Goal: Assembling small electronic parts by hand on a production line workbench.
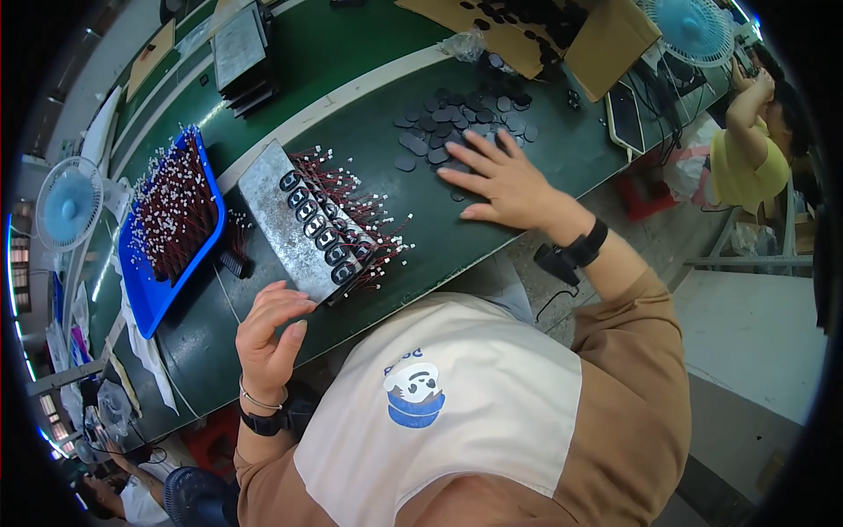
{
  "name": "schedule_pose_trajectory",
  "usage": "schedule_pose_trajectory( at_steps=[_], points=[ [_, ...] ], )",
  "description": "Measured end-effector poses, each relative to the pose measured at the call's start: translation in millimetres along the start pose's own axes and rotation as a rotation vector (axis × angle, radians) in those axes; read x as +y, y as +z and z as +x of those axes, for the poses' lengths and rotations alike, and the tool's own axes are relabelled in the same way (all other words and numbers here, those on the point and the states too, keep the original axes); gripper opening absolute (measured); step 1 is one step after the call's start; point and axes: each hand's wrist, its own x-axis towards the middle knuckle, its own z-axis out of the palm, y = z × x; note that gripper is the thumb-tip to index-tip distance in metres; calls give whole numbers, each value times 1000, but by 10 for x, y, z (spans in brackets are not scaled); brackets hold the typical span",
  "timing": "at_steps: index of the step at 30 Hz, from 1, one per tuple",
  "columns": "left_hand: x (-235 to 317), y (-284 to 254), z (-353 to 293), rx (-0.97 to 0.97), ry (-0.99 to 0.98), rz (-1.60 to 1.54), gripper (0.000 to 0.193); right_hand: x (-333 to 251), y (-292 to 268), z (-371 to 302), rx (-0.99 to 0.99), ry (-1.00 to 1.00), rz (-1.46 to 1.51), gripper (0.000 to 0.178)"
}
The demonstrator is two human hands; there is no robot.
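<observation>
At far left stands a white-rimmed fan [68, 204] with a blue middle. Next comes a blue tray [151, 309], tilted in view, heaped with dark red wires [180, 220] ending in white plugs. A small dark block [235, 262] lies just beside it, toward the metal plate [263, 206]. On that grey plate sit black oval parts [307, 215] with pale rings, lined up in a slanting row, any marks on them too small to read; red wires with white plugs [386, 224] fan out past its right edge. The left hand [274, 338] is at the plate's near corner, fingers bent together and thumb apart; whether the fingertips touch the plate I cannot tell. The cream and brown shirt [500, 351] carries a cartoon head [414, 395] in blue and white, with blue lettering above. Beyond the plate, flat black ovals [465, 114] lie scattered on the green table [369, 123]. The right hand [509, 183], palm down with fingers spread wide, reaches the pile's near edge. Farther right are a cardboard flap [612, 48], a phone [625, 121], another fan [689, 31] and a person in yellow [751, 167].
</observation>
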Motion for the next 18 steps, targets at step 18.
schedule_pose_trajectory(
  at_steps=[18],
  points=[
    [-63,-107,-202,60,-128,-69,22,-234,22,98,-5,-105,34,84]
  ],
)
